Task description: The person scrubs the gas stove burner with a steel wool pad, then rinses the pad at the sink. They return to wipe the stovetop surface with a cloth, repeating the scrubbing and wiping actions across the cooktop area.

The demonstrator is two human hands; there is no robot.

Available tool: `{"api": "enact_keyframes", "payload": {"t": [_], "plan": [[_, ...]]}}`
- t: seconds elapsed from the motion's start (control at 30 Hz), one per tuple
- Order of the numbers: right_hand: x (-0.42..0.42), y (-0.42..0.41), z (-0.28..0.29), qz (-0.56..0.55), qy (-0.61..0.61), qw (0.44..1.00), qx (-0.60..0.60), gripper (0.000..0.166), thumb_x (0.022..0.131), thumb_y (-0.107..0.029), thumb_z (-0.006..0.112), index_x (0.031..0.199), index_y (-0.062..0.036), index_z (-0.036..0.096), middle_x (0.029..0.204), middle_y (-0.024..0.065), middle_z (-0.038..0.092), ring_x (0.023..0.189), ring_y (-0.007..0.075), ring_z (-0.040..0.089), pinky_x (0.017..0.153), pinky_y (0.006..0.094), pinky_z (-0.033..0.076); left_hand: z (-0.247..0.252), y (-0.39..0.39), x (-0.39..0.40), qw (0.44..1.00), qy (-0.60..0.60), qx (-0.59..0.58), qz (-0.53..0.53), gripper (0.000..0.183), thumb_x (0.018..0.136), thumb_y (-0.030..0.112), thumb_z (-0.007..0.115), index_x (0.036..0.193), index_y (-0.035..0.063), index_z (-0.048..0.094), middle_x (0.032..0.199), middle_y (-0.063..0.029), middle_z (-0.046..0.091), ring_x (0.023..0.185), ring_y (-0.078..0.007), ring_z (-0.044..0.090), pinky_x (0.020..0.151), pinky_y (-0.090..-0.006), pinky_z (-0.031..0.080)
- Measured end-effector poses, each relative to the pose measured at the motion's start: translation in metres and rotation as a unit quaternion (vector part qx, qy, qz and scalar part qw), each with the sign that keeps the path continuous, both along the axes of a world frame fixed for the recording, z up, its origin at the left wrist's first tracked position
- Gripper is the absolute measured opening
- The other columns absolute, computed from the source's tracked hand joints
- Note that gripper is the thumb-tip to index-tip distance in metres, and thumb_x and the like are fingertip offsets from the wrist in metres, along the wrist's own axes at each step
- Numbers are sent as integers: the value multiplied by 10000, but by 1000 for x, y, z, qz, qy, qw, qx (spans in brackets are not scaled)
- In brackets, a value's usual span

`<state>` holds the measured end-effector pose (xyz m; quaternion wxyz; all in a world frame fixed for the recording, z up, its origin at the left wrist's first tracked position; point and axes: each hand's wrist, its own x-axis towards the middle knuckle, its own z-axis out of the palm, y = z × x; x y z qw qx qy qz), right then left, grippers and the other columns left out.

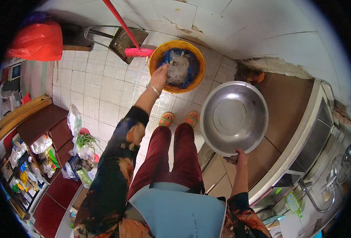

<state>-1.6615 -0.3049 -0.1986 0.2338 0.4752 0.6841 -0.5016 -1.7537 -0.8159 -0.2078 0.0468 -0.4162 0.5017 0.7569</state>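
Observation:
My left hand (160, 76) reaches over the near left rim of a yellow bucket (200, 76) lined with a blue bag, with clear crumpled plastic (178, 67) inside. The fingertips are close together and blurred; whether they pinch anything cannot be made out. At the right, my right hand (241, 157) grips the near rim of a large stainless steel basin (234, 117). The basin is tilted with its inside facing me and looks empty but for small dark specks. It is apart from the bucket.
A pink broom (139, 52) stands against the bucket's left side, near a small stool (127, 43). Plastic bags with green onions (85, 140) lie at the left by a dark red cabinet (41, 119). A brown-tiled ledge (288, 113) and a sink faucet (321, 205) are at the right.

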Motion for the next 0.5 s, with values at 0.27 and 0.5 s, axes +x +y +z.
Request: {"api": "enact_keyframes", "payload": {"t": [0.27,0.5], "plan": [[16,2,-28,5,-26,999,-23,467,729,-145,638,1115,80,502,988,180,588,754,306,634,576,397,541,-60,-38,-32,999,-24,15,20,481,962,377,379,1338,75,385,1319,-70,466,1179,-201,469,1013,-333,354],[-42,-93,-50,72,-64,993,-64,526,729,-172,653,1136,85,440,1086,238,530,818,381,617,599,476,569,13,-52,-26,973,45,145,175,525,922,326,387,1366,52,338,1403,-114,362,1277,-271,332,1078,-523,156]]}}
